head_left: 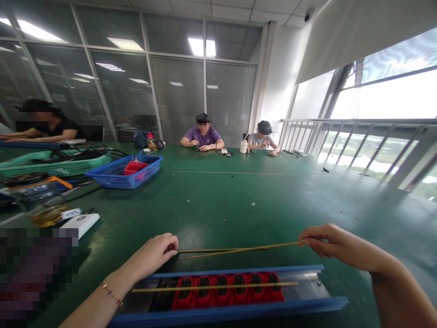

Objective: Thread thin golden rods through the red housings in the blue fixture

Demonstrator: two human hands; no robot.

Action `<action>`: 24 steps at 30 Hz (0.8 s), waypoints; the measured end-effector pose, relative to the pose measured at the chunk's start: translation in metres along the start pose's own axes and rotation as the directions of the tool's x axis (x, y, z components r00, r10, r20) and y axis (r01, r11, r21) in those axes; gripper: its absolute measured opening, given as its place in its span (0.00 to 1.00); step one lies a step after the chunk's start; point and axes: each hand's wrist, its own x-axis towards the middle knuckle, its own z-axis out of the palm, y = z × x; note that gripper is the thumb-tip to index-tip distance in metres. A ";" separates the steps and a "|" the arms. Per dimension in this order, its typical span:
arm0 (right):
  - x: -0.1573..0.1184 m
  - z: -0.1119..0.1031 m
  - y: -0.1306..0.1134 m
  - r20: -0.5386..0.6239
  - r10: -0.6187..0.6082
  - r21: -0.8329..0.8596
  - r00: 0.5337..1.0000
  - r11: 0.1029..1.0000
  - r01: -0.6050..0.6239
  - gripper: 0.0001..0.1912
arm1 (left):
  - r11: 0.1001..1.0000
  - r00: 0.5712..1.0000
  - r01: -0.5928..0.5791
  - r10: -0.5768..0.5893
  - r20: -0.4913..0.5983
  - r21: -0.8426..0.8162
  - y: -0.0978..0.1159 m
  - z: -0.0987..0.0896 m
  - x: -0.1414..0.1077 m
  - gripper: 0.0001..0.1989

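Note:
My left hand (157,249) is closed in a pinch on the left end of a thin yellowish stick (201,250). My right hand (329,242), also pinching, grips the right end of a second thin yellowish stick (282,245), which slants and crosses the first near the middle. Just in front of me is a metal channel with blue side rails (290,304). A row of red holders (221,299) with black slotted centres sits inside it. A third thin stick (150,289) lies lengthwise over those holders. My left forearm covers the channel's left end.
At the left stand a blue basket (112,180) with a red box (135,167), a green basket (20,169), a jar (30,193) and a white power-bank-like block (82,224). Several people sit around the far sides of the green table (218,207). Small scraps lie mid-table.

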 end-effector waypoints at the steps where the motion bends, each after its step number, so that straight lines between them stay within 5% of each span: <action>1: 0.003 0.002 0.000 0.008 -0.002 -0.014 1.000 1.000 0.002 0.18 | 1.000 1.000 0.001 -0.001 0.000 -0.001 0.000 0.000 0.000 0.07; 7: 0.037 0.031 0.008 0.066 0.026 -0.078 0.997 0.997 -0.021 0.14 | 1.000 1.000 -0.001 0.001 -0.027 0.001 0.003 -0.001 -0.002 0.13; 12: 0.065 0.065 0.017 -0.101 -0.027 -0.338 0.995 0.941 -0.009 0.09 | 1.000 0.998 -0.006 0.007 -0.063 0.019 0.007 -0.005 -0.002 0.16; 18: 0.079 0.088 0.017 -0.130 -0.006 -0.428 0.991 0.903 -0.051 0.09 | 0.997 0.988 -0.082 0.080 -0.134 -0.011 0.032 -0.043 -0.015 0.16; 24: 0.083 0.092 0.020 -0.139 -0.014 -0.420 0.990 0.906 -0.046 0.08 | 0.991 0.987 -0.118 0.123 0.100 -0.058 0.070 -0.070 -0.053 0.09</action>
